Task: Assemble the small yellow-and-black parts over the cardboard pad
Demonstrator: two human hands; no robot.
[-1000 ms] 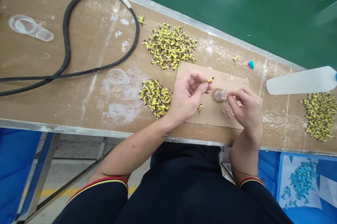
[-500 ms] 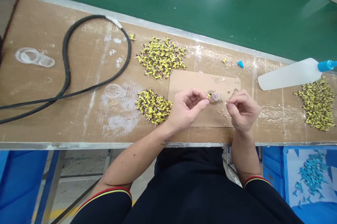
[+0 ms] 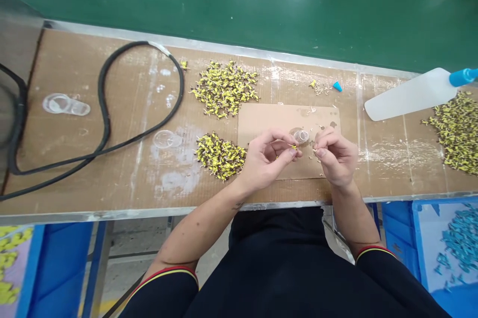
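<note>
On the left, a black cable (image 3: 104,108) is looping over the brown surface (image 3: 123,183), and a clear plastic piece (image 3: 66,104) is lying near it. If something is tugging the cable, the loop could be dragging the other clear piece (image 3: 167,139) or poking the far yellow pile (image 3: 224,88).

The near yellow pile (image 3: 219,156) is sitting close beside the left wrist, so a careless arm could be scattering it. The left hand (image 3: 273,154) is pinching a small yellow piece (image 3: 294,147) over the cardboard sheet (image 3: 261,118). Fingers are hiding most of the piece, and it could be slipping because it is so little.

A small clear cup (image 3: 300,135) is standing just behind the fingertips. A bumping knuckle could be tipping it. The right hand (image 3: 336,153) is pinching what is looking like a tiny pale bit (image 3: 314,150); if dropped, it could be getting lost, since other pale bits are lying about there.

Now the edges. The left end of the surface is meeting a grey wall. The front edge is running under both forearms, so a piece rolling that way could be falling. The piles are crowding the left arm. Right of the sheet, a wide strip is giving the right hand room, up to the white bottle (image 3: 411,94) and the right yellow pile (image 3: 461,133). Below that front edge, a blue crate (image 3: 416,248) is waiting.
</note>
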